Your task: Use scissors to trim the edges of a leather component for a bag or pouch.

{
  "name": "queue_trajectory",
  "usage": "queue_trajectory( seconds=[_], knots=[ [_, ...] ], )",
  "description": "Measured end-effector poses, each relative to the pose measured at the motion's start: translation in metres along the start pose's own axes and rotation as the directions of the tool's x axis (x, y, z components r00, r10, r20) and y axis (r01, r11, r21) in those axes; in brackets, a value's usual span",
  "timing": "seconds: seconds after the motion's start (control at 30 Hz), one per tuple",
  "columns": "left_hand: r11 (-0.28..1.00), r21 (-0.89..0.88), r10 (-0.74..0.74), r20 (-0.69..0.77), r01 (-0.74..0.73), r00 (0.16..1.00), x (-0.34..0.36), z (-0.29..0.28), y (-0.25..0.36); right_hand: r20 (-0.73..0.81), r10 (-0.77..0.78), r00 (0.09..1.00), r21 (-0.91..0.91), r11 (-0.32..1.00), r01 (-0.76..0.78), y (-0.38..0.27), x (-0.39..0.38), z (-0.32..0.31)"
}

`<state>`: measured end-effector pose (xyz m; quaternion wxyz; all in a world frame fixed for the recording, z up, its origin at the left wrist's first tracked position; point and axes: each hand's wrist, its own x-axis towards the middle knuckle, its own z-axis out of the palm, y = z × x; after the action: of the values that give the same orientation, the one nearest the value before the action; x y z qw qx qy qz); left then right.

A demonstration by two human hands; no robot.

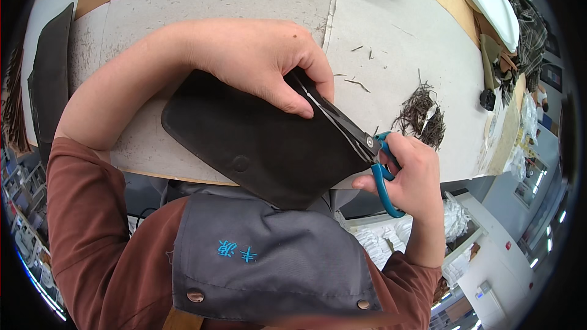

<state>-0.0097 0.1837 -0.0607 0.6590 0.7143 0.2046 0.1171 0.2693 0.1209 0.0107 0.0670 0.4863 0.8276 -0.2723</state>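
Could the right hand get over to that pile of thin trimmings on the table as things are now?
Probably yes: the pile of trimmings lies just beyond the right hand with bare table between, though that hand holds the teal-handled scissors.

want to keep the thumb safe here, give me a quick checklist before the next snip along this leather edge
1. Left hand grips the leather piece firmly: ok, fingers over the top, thumb pressed on its face.
2. Thumb clear of the blades: not ok, the thumb tip lies right beside the scissors blades.
3. Right hand seated in the blue handles: ok.
4. Blades on the edge of the piece: ok, they run along its right edge.
5. Piece supported: partly ok, it overhangs the table edge toward the apron.
6. Trimmings out of the way: ok, the scrap pile lies apart on the table.
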Motion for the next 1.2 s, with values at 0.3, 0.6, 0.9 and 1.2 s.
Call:
queue_trajectory(
  seconds=[0.3,0.6,0.9,1.2],
  knots=[
    [0.999,0.043,0.015,-0.003,-0.015,1.0,0.0008,0.0002,0.0,-0.014,0.017,1.0,0.065,0.998,-0.016,0.0056,-0.0018,0.0028],
    [0.999,0.053,0.004,-0.006,-0.004,1.0,0.0003,-0.0006,0.0004,0.011,0.032,0.999,0.068,0.997,-0.033,0.0061,-0.0004,-0.0003],
    [1.0,0.019,-0.019,0.006,0.019,1.0,-0.0002,-0.0001,-0.0007,0.004,0.021,1.0,0.03,0.999,-0.021,0.0086,-0.001,-0.0025],
    [1.0,-0.002,-0.028,-0.007,0.028,1.0,0.0002,-0.0007,-0.0007,-0.01,-0.006,1.0,-0.021,1.0,0.006,0.0045,0.0037,-0.0062]
  ],
)
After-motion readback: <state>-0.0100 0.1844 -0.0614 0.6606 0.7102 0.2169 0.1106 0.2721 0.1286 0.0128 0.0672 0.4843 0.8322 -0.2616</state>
